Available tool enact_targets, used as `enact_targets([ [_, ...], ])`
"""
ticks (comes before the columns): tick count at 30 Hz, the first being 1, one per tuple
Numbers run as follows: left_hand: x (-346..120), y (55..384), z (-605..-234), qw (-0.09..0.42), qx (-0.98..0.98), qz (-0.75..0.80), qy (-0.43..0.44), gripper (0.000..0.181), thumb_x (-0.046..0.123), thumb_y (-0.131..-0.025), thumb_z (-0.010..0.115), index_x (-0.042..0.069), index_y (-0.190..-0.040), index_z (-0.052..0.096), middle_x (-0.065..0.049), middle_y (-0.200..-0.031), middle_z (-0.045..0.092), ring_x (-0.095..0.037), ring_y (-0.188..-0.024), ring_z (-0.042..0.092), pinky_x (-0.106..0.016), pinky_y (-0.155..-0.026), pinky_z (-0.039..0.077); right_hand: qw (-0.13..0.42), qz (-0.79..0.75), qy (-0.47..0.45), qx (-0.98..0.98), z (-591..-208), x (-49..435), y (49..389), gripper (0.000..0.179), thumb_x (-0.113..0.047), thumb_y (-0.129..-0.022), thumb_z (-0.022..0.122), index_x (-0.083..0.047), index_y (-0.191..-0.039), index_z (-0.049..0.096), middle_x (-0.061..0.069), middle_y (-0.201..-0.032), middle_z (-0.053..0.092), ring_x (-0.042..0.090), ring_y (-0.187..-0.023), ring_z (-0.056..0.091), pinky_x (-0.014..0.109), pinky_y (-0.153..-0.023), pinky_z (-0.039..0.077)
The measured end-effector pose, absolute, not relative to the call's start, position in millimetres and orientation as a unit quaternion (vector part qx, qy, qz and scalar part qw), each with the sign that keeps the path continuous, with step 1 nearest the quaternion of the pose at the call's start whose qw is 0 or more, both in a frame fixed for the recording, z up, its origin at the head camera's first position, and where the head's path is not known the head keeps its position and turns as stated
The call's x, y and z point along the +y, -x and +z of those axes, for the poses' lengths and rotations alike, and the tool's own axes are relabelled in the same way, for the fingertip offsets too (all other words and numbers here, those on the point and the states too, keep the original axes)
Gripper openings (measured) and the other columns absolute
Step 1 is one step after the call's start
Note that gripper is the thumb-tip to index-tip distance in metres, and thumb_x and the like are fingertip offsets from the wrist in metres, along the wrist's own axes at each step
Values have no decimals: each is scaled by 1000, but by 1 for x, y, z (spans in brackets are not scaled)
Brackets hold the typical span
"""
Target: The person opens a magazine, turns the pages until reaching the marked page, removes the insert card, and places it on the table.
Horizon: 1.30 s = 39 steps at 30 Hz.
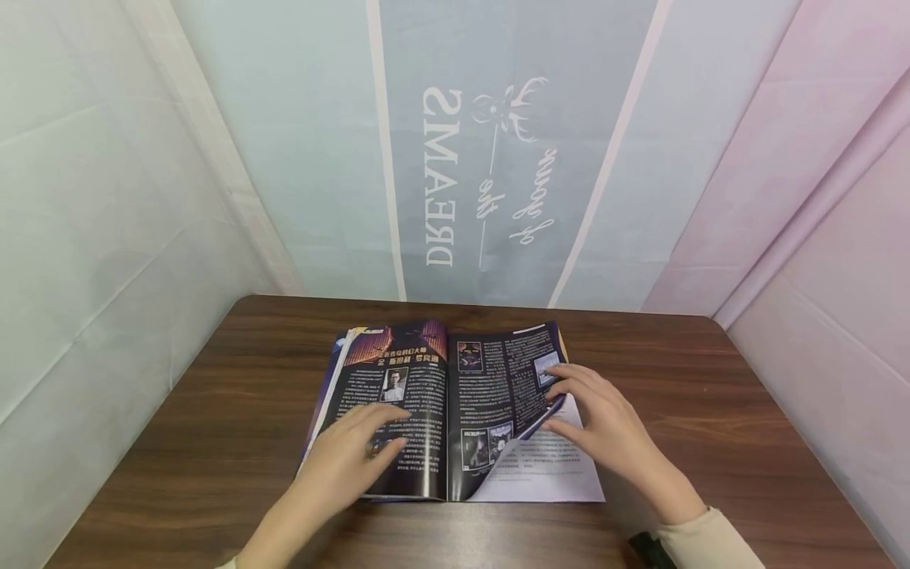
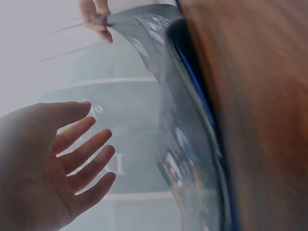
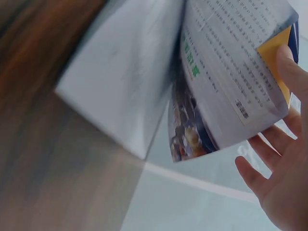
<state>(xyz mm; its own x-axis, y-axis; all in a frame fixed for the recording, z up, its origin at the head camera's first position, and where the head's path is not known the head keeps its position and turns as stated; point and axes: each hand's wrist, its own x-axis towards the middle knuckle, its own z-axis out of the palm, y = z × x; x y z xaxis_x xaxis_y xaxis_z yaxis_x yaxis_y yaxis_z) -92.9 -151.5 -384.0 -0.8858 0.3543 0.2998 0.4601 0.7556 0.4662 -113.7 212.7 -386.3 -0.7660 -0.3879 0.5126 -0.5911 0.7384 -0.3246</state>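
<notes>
An open magazine (image 1: 479,395) with dark printed pages lies on the brown table. My right hand (image 1: 604,415) pinches the outer edge of a right-hand page (image 3: 226,91) between thumb and fingers. That page's lower corner is lifted and curls over, baring a white page (image 1: 550,470) of text beneath it. In the right wrist view, the thumb (image 3: 291,67) presses a yellow part of the lifted page. My left hand (image 1: 359,454) is over the left page (image 1: 426,454), with its fingers loosely spread and nothing between them. The left wrist view shows the left hand (image 2: 57,163) apart from the magazine.
The wooden table (image 1: 235,411) extends on both sides of the magazine. Behind it hangs a pale blue cloth (image 1: 327,182) with white lettering. White cloth walls (image 1: 92,237) stand at the sides. Something dark (image 1: 650,549) shows near the right sleeve (image 1: 711,541).
</notes>
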Motion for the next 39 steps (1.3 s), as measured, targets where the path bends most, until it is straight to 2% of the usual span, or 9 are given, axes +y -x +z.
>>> enact_targets([
  [3,-142,94,-379,110,-924,-277,239,35,24,-85,80,21,-118,70,4,-123,67,-19,-116,60,-47,-98,50,222,253,-274,-901,-380,202,116,40,-23,-68,90,-18,-98,65,7,-131,62,32,-125,53,49,-101,42],
  [8,-127,96,-373,110,-910,-287,277,35,28,-86,78,21,-119,68,5,-124,66,-17,-117,60,-45,-97,51,237,266,-280,-891,-369,184,120,41,-25,-68,90,-17,-99,66,5,-134,60,30,-128,51,52,-103,41],
  [15,-104,97,-361,97,-900,-291,311,46,34,-87,77,21,-129,63,5,-129,63,-17,-120,59,-43,-96,52,251,275,-289,-882,-355,161,125,41,-27,-68,91,-15,-100,67,5,-135,60,31,-132,48,56,-108,37],
  [22,-90,98,-356,95,-886,-308,334,50,29,-89,76,18,-135,59,2,-130,63,-18,-119,60,-41,-97,52,257,278,-305,-874,-347,143,126,42,-29,-70,90,-12,-102,68,4,-138,59,30,-134,46,56,-109,37],
  [28,-86,97,-355,125,-878,-323,332,44,18,-91,74,16,-133,60,0,-122,67,-16,-111,64,-36,-91,55,268,282,-319,-864,-343,135,125,44,-28,-71,89,-12,-106,68,5,-138,58,30,-135,46,53,-110,37],
  [35,-88,101,-359,154,-881,-319,313,42,12,-90,73,11,-131,60,-5,-118,70,-19,-108,66,-35,-91,55,276,301,-325,-853,-340,133,123,42,-39,-82,81,-12,-113,69,7,-139,57,31,-134,46,51,-111,35],
  [39,-94,102,-365,163,-887,-320,292,47,11,-88,76,8,-131,59,-6,-112,71,-18,-100,69,-35,-84,57,289,319,-325,-842,-339,135,121,45,-47,-90,69,-9,-115,68,8,-138,58,32,-132,48,48,-113,34],
])
